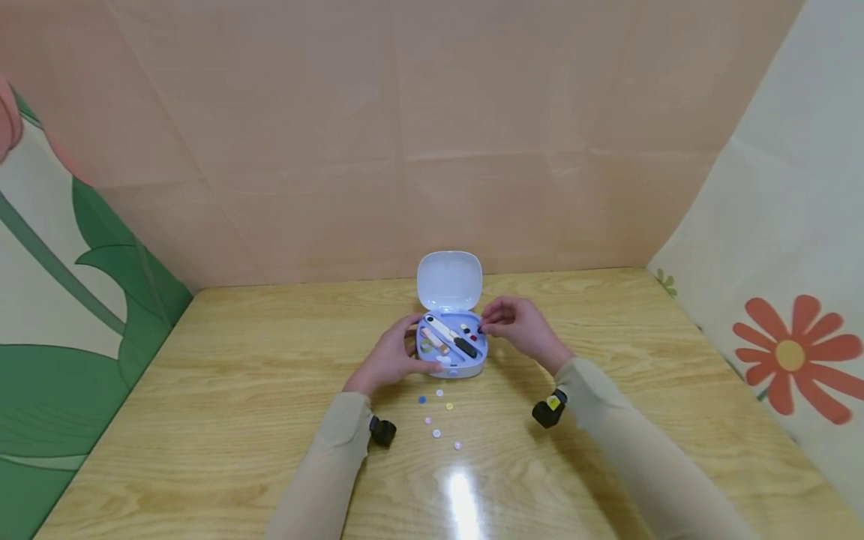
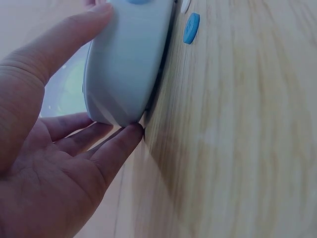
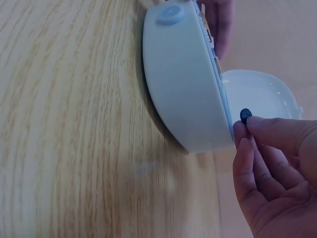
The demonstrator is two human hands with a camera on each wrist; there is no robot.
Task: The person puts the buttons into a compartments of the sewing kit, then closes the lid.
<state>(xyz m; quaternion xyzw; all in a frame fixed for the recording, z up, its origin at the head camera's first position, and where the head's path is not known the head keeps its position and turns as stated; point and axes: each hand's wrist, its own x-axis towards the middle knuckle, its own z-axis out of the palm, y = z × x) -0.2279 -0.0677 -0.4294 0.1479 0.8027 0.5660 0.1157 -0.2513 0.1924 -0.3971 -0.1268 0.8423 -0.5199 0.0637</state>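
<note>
A small white and lavender sewing box (image 1: 466, 372) stands on the table with its lid (image 1: 449, 280) raised at the back. My left hand (image 1: 394, 357) grips the box's left side, thumb at the front wall and fingertips against the far side. Over the box's right edge, my right hand (image 1: 523, 328) pinches a black button (image 3: 245, 115) between thumb and forefinger. Inside the box, a long white tool with a black end (image 1: 464, 346) lies diagonally across the tray. A few small buttons (image 1: 472, 337) sit to the right of it.
Several loose buttons lie on the table in front of the box, among them a blue button (image 1: 422, 400), a yellow button (image 1: 449, 406) and a pink button (image 1: 457, 446). Behind the wooden table (image 1: 270, 360) rises a plain backdrop (image 1: 304, 150).
</note>
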